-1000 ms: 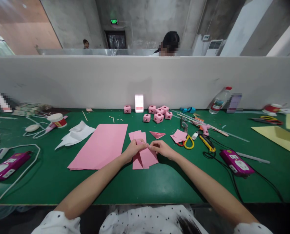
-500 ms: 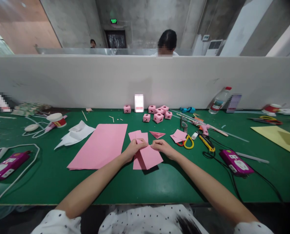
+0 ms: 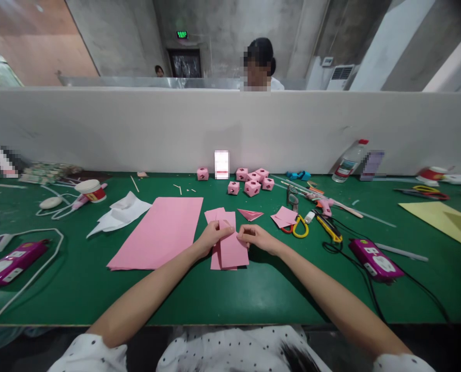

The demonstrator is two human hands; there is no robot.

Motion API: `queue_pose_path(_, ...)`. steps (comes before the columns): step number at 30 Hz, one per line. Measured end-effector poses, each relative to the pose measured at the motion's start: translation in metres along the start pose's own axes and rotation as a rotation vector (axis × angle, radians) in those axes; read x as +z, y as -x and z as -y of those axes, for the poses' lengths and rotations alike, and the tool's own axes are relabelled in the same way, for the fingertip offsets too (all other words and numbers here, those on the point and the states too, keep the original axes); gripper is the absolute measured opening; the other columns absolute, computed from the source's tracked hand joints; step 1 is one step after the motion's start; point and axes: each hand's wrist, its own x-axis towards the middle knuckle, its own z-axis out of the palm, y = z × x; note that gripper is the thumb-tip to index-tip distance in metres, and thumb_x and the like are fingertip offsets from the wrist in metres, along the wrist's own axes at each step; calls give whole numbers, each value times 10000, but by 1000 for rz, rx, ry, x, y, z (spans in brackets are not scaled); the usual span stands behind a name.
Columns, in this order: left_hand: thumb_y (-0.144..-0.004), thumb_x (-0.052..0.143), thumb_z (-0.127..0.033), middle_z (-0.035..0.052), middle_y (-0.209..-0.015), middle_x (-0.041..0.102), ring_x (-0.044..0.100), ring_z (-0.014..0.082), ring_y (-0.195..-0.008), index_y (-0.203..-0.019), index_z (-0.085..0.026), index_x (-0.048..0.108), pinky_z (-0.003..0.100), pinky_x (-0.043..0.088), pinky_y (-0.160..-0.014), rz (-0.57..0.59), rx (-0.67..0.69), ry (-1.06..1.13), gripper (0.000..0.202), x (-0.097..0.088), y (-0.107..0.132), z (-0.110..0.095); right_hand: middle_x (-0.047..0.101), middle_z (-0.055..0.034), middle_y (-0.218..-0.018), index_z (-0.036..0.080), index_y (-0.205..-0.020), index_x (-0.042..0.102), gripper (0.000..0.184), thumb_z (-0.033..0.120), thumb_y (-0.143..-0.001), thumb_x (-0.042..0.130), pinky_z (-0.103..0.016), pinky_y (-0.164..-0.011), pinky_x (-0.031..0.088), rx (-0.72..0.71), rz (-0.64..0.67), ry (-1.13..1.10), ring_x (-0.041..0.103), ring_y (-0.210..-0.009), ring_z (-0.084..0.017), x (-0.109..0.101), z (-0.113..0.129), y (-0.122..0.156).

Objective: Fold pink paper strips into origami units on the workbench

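Observation:
A small pink paper sheet (image 3: 232, 250) lies on a short stack of pink sheets in the middle of the green table (image 3: 254, 294). My left hand (image 3: 211, 235) pinches its top left part with closed fingers. My right hand (image 3: 256, 236) pinches its right edge, fingers curled. A big pink sheet (image 3: 160, 230) lies flat just left of my left hand. Beyond my hands rest a folded pink triangle (image 3: 249, 213) and a few small pink squares (image 3: 285, 215).
Several pink paper cubes (image 3: 251, 183) stand by the white partition (image 3: 230, 129). Scissors (image 3: 298, 225), a cutter (image 3: 328, 227), a glue gun (image 3: 323, 204) and a purple device (image 3: 375, 258) lie right. White paper (image 3: 120, 213) and another purple device (image 3: 11, 262) lie left. A person sits behind the partition.
The top pink sheet, tilted and lifted at its right half a second ago, now lies straighter on the stack. My hands stayed on it, drawn slightly closer together.

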Motion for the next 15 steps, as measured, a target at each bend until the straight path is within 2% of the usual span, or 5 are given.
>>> queue_pose_path(3, -675, 760, -387, 4, -636, 607, 543, 110, -563, -709, -113, 614, 213, 397, -547, -11, -18, -54, 312, 1, 1, -1, 515, 33, -613, 169, -701, 523, 357, 485, -772, 673, -232, -552, 365, -26, 3, -8, 475, -557, -100, 0, 2, 1)
queue_pose_path(7, -667, 767, -399, 17, -671, 634, 562, 117, -580, -737, -111, 630, 224, 420, -576, -24, -37, -11, 326, 1, 0, -1, 487, 41, -592, 172, -666, 496, 361, 473, -786, 656, -230, -546, 330, -46, -22, -5, 439, -547, -92, 1, 3, 1)
queue_pose_path(15, -671, 766, -360, 14, -690, 631, 561, 118, -630, -721, -117, 645, 227, 408, -621, 30, -37, -33, 276, -3, -2, 2, 467, 37, -557, 153, -613, 530, 334, 414, -799, 626, -238, -539, 287, -67, -78, 75, 404, -546, -95, 2, 0, -1)
